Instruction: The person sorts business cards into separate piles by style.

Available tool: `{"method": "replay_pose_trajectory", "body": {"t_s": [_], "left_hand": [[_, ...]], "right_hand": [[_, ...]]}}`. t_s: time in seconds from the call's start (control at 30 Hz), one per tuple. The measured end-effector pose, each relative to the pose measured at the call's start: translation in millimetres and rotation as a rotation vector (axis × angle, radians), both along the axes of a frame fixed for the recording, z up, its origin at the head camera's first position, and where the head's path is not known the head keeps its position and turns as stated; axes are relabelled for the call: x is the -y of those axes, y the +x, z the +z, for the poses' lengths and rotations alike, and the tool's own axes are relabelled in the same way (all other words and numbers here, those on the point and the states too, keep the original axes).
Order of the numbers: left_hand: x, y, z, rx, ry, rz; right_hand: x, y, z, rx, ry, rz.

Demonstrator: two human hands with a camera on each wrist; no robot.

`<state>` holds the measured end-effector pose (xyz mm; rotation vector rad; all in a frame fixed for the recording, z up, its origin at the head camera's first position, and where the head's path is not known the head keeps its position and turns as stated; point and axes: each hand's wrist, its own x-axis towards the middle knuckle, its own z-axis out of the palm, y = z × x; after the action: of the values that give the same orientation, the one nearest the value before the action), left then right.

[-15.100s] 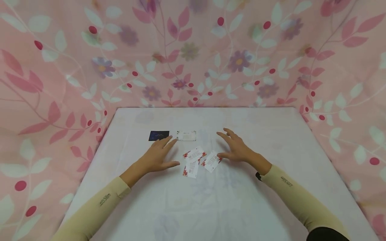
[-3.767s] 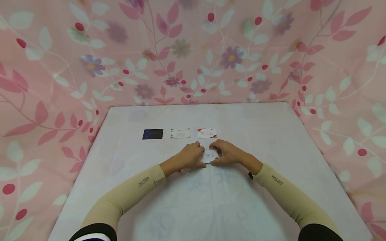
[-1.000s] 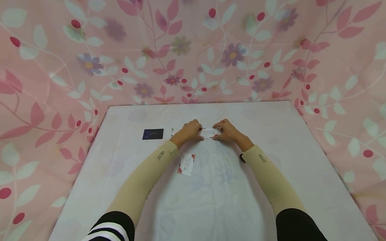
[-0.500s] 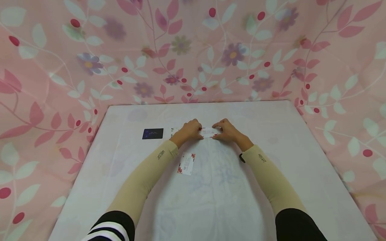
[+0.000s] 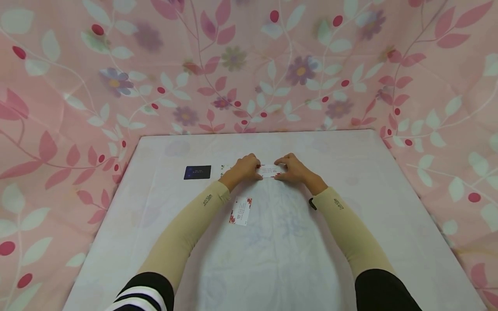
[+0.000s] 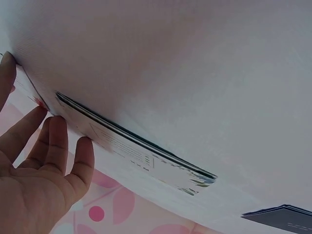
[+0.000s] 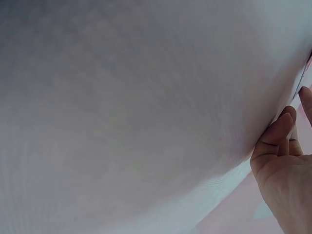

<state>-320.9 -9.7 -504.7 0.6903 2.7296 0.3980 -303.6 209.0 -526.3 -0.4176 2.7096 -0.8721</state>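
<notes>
Red-flowered business card (image 5: 269, 171) lies flat on the white table (image 5: 350, 224), pinched at its short ends between both hands: the left hand (image 5: 244, 168) holds its left end with curled fingertips, the right hand (image 5: 292, 169) holds the opposite end the same way, thumb and forefinger closed on the edge. Whether one card or several stacked cards sit between the fingers cannot be told from the head view. Just outside the left hand, partly hidden under its wrist, lies a pale green-edged card (image 6: 146, 156), which the left wrist view shows lying flat close to the fingers (image 6: 58, 146); farther out on that side is a dark blue card (image 5: 197, 172). Nearer the person than the left hand, beside the forearm, another red-flowered card (image 5: 241, 211) lies at a slant. I judge the main risk to be a skewed placement: if one hand lets go first, the card could turn out of line with its neighbours. The left wrist could also drag the pale card when it draws back.
</notes>
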Motion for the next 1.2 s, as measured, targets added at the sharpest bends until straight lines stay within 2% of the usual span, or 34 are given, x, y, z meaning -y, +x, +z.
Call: {"method": "replay_pose_trajectory", "body": {"t_s": [0.57, 0.83, 0.93, 1.03, 1.2], "left_hand": [[0.5, -1.5, 0.6, -0.019, -0.004, -0.001], [0.7, -1.7, 0.8, -0.01, -0.019, -0.028], [2.8, 1.9, 1.2, -0.016, 0.004, -0.039], [9.1, 8.7, 1.4, -0.059, 0.005, -0.051], [28.7, 25.8, 12.5, -0.156, 0.007, -0.077]], "right_hand": [[-0.1, -0.2, 3.4, -0.002, -0.021, -0.013], [-4.7, 1.8, 5.2, 0.04, -0.076, -0.018], [-8.0, 4.5, 7.5, 0.077, -0.133, -0.03], [-10.6, 10.1, 10.3, 0.102, -0.183, -0.043], [-12.0, 28.0, 16.0, 0.057, -0.198, -0.037]]}}
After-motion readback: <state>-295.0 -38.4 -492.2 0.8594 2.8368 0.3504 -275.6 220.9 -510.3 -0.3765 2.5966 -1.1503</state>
